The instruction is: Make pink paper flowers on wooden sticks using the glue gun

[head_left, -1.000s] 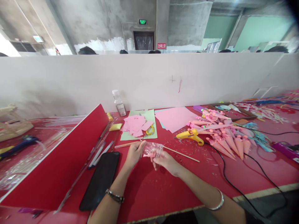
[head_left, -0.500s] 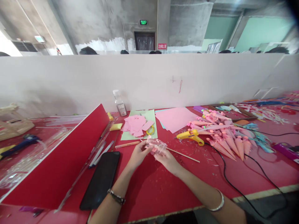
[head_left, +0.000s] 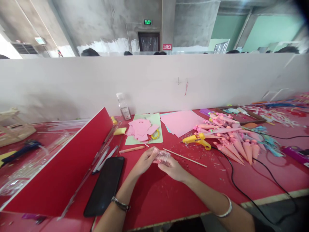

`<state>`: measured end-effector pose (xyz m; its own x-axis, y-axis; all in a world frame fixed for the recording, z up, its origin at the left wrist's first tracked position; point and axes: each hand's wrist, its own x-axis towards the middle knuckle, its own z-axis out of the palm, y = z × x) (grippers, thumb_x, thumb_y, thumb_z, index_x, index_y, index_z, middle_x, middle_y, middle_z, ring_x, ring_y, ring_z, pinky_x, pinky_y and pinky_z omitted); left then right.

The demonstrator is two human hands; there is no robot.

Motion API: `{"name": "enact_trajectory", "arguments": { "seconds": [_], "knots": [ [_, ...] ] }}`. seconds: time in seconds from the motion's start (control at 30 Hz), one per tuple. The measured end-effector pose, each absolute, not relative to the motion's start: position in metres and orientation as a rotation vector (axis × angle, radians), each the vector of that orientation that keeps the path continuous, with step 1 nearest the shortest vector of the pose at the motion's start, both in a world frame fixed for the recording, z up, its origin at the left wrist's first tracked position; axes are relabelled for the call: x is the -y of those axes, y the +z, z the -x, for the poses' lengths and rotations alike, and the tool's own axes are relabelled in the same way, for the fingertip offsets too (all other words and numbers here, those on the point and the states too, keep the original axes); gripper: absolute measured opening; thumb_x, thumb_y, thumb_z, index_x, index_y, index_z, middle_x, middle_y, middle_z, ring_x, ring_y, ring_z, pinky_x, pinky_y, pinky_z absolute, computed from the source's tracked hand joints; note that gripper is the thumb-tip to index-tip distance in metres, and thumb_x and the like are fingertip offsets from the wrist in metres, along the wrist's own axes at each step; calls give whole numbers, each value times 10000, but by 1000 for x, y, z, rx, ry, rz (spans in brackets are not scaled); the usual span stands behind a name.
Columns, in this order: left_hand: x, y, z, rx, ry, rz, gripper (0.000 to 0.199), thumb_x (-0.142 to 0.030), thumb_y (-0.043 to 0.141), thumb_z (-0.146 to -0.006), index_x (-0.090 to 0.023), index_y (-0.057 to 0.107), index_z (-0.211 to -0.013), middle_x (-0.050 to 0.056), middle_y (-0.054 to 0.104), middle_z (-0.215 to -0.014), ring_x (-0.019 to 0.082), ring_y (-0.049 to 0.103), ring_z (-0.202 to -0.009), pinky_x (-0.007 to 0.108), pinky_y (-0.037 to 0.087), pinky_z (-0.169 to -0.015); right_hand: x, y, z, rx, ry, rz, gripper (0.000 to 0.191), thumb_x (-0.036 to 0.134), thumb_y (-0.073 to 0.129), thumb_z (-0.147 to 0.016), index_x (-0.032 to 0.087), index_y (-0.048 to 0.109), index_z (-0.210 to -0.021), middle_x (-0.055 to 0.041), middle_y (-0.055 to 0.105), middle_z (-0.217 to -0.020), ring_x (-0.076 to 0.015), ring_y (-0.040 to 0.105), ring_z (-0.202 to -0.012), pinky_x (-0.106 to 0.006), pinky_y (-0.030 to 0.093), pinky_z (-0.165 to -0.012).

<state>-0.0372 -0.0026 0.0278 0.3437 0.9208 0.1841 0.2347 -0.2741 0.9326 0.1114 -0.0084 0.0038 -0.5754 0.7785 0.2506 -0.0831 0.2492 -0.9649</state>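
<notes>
Between my two hands is a small clear plastic bag (head_left: 163, 156) with pink bits inside. My left hand (head_left: 146, 160) pinches its left side, and my right hand (head_left: 174, 168) grips the right side with the thumb in front. Some of the bag is hidden by my fingers. Just beyond my hands lie a thin wooden stick (head_left: 185, 158) and a pinkish pen-like stick (head_left: 131, 149). Further back, cut pink paper pieces (head_left: 139, 129) are heaped on a pale green sheet (head_left: 158, 120), with yellow-handled scissors (head_left: 155, 134) partly under them.
A yellow glue gun (head_left: 196, 139) trails a black cord to the right, beside a pile of pink paper cones (head_left: 238, 146). A black phone (head_left: 105, 187) lies left of my forearm, near an upright red board (head_left: 65, 170). A clear bottle (head_left: 124, 108) stands against the white partition (head_left: 145, 80).
Both hands have drawn slightly closer to me with the bag, which is now more bunched between the fingers. The wooden stick's near-left end now shows.
</notes>
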Motion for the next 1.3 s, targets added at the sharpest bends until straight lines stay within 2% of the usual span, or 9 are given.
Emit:
{"name": "enact_trajectory", "arguments": {
  "seconds": [0.2, 0.4, 0.5, 0.6, 0.73, 0.83, 1.0, 1.2, 1.3],
  "knots": [
    [3, 28, 35, -997, 929, -1700, 376, -391, 308, -849, -133, 509, -663, 10, 460, -706, 118, 451, -680, 239, 376, -684, 13, 4, -114, 1895, 1301, 827, 269, 232, 498, -762, 175, 562, -1017, -63, 567, -964, -162, 536, -795, -322, 434, -747],
    [2, 24, 36, -976, 925, -1690, 357, -408, 336, -836, -136, 487, -661, -4, 435, -689, 108, 440, -655, 234, 380, -667, 14, 4, -116, 1923, 1474, 836, 363, 277, 532, -743, 166, 523, -1088, -85, 559, -1063, -205, 522, -938, -357, 402, -824],
    [2, 23, 38, -977, 875, -1632, 333, -426, 350, -826, -140, 474, -709, -11, 455, -681, 106, 448, -644, 236, 388, -652, 15, 6, -115, 1908, 1508, 848, 345, 257, 537, -726, 150, 533, -1054, -85, 556, -1042, -199, 522, -919, -349, 389, -828],
    [3, 26, 40, -956, 809, -1643, 337, -422, 354, -827, -132, 499, -733, 4, 497, -720, 116, 473, -684, 246, 390, -678, 16, 8, -113, 1896, 1530, 831, 238, 219, 533, -710, 153, 556, -938, -37, 563, -867, -155, 519, -776, -297, 403, -737],
    [6, 32, 42, -875, 719, -1673, 368, -415, 331, -838, -125, 549, -773, 34, 549, -766, 129, 497, -710, 253, 393, -691, 15, 10, -112, 1906, 1595, 744, 17, 176, 511, -698, 164, 522, -699, 34, 428, -625, -93, 409, -591, -224, 356, -593],
    [7, 34, 43, -873, 715, -1666, 362, -418, 344, -832, -131, 563, -806, 36, 564, -750, 132, 498, -693, 249, 399, -671, 14, 10, -112, 1894, 1638, 704, 51, 182, 512, -696, 169, 487, -654, 44, 374, -601, -83, 359, -572, -211, 325, -572],
    [6, 34, 44, -886, 720, -1683, 376, -429, 334, -832, -134, 554, -752, 29, 544, -723, 123, 480, -666, 242, 393, -659, 11, 11, -112, 1890, 1677, 624, 27, 187, 503, -704, 167, 520, -699, 43, 362, -604, -79, 331, -565, -203, 289, -542],
    [5, 31, 45, -996, 773, -1696, 386, -462, 350, -813, -135, 509, -682, -7, 458, -658, 94, 409, -591, 212, 364, -557, 5, 7, -113, 1794, 1806, 663, 165, 163, 459, -718, 162, 579, -832, 73, 337, -481, -46, 281, -420, -183, 218, -423],
    [5, 31, 47, -1029, 746, -1683, 371, -459, 355, -812, -140, 485, -673, -21, 427, -625, 82, 374, -541, 200, 334, -495, 5, 8, -114, 1783, 1832, 661, 259, 124, 431, -717, 154, 587, -922, 82, 342, -445, -43, 300, -387, -182, 229, -410]
  ]
}}
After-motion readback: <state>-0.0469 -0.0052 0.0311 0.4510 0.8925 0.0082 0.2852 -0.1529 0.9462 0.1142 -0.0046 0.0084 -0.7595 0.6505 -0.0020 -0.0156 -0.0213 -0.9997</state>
